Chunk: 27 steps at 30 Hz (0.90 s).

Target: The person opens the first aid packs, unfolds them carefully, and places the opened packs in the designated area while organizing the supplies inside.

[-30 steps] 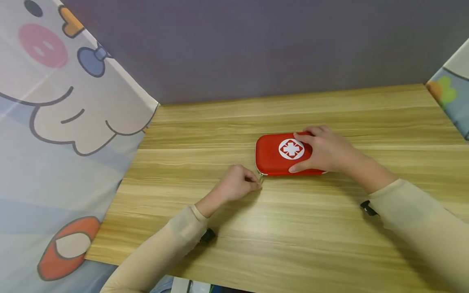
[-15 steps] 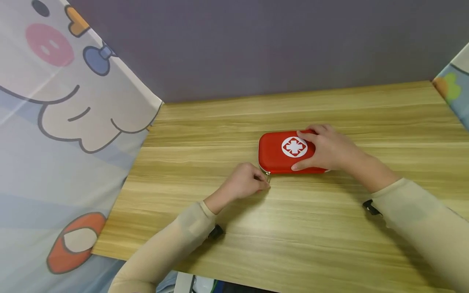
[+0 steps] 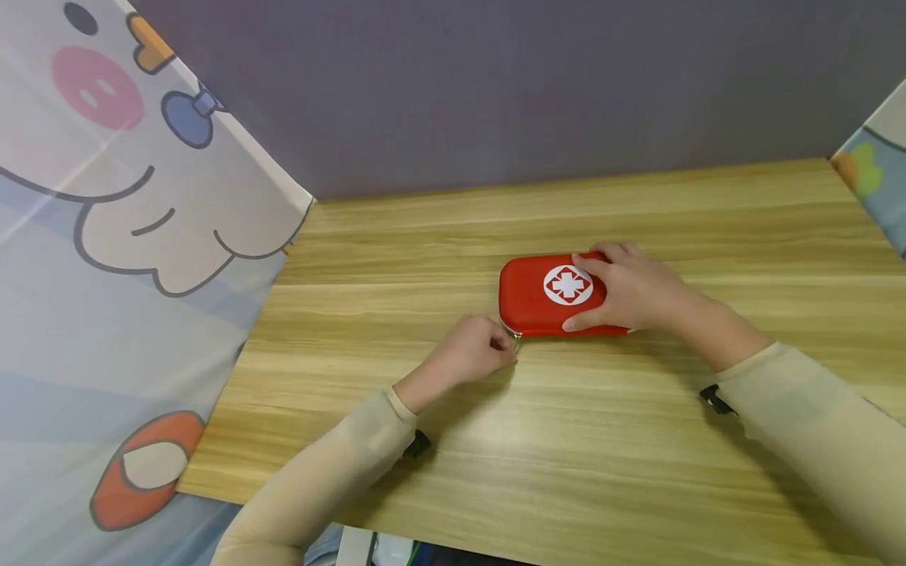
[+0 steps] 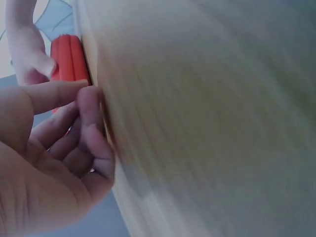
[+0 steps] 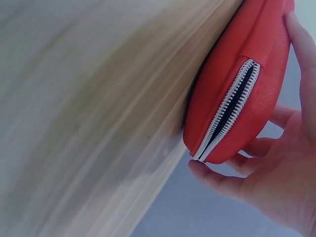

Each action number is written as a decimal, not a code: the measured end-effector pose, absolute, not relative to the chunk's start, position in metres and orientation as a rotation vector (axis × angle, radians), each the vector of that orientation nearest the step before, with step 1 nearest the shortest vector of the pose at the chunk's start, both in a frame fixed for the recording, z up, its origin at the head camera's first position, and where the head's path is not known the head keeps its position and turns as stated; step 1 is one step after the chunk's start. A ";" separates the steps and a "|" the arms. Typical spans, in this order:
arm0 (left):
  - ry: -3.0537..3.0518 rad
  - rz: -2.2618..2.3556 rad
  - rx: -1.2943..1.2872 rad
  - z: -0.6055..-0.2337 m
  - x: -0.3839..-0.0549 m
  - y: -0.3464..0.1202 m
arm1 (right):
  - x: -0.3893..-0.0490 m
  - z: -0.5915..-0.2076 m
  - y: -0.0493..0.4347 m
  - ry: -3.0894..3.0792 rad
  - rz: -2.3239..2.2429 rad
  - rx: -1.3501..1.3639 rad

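Note:
A red hard-shell first-aid case (image 3: 522, 295) with a white cross emblem lies flat on the wooden table. At its near left corner my left hand (image 3: 463, 350) pinches the small metal zipper pull (image 3: 518, 339). In the left wrist view the thumb and index fingertip meet, hiding the pull. My right hand (image 3: 633, 288) grips the case's right end, thumb on the near side and fingers over the far side. In the right wrist view, the zipper teeth (image 5: 221, 109) at that end stand slightly parted, with a dark gap between the two rows.
The wooden table (image 3: 396, 259) reaches back to a grey panel (image 3: 495, 94). A cartoon-printed cloth (image 3: 163, 346) hangs along the left side, another printed piece (image 3: 878, 181) at the right. Below the table's front edge some white items (image 3: 368, 546) show partly.
The head view has shifted slightly. My left hand has moved a little to the right with the zipper pull, around the near left corner. The right hand keeps its grip on the case.

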<state>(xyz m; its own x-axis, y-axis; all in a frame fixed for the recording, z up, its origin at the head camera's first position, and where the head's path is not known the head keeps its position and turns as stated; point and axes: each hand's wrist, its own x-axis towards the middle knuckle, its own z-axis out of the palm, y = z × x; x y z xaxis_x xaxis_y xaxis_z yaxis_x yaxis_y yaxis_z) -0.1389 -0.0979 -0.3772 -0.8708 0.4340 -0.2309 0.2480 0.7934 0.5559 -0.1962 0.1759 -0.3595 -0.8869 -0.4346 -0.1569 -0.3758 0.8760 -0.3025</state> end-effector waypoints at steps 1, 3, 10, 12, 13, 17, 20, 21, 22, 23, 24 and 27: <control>2.615 0.754 0.512 -0.378 -0.140 -0.101 | -0.196 -0.360 0.176 2.824 -0.389 -0.627; 2.579 0.764 0.487 -0.378 -0.144 -0.106 | -0.194 -0.361 0.176 2.821 -0.396 -0.639; 2.527 0.807 0.343 -0.366 -0.169 -0.123 | -0.194 -0.361 0.178 2.817 -0.423 -0.661; 2.541 0.827 0.306 -0.364 -0.179 -0.126 | -0.194 -0.362 0.178 2.808 -0.437 -0.675; 2.544 0.846 0.284 -0.363 -0.184 -0.126 | -0.194 -0.362 0.178 2.801 -0.448 -0.680; 2.550 0.909 0.246 -0.364 -0.202 -0.121 | -0.195 -0.362 0.180 2.769 -0.495 -0.720; 2.515 0.947 0.271 -0.368 -0.210 -0.112 | -0.197 -0.361 0.181 2.745 -0.519 -0.759; 2.506 0.960 0.284 -0.369 -0.212 -0.109 | -0.197 -0.361 0.182 2.737 -0.526 -0.772; 2.501 0.967 0.301 -0.370 -0.214 -0.105 | -0.198 -0.361 0.183 2.728 -0.534 -0.786; 2.496 0.970 0.320 -0.371 -0.215 -0.102 | -0.200 -0.361 0.184 2.717 -0.540 -0.806; 2.495 0.972 0.339 -0.371 -0.217 -0.098 | -0.201 -0.361 0.185 2.705 -0.543 -0.827; 2.491 0.964 0.367 -0.373 -0.218 -0.092 | -0.204 -0.361 0.187 2.659 -0.569 -0.887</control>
<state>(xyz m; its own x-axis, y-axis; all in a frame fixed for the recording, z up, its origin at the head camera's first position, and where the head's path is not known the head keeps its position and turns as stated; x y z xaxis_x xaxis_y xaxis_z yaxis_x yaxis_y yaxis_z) -0.2181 -0.0920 -0.3729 -0.8672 0.3932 -0.3055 0.0853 0.7218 0.6868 -0.2040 0.1871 -0.3615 -0.7722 -0.6205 -0.1371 -0.5102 0.7339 -0.4484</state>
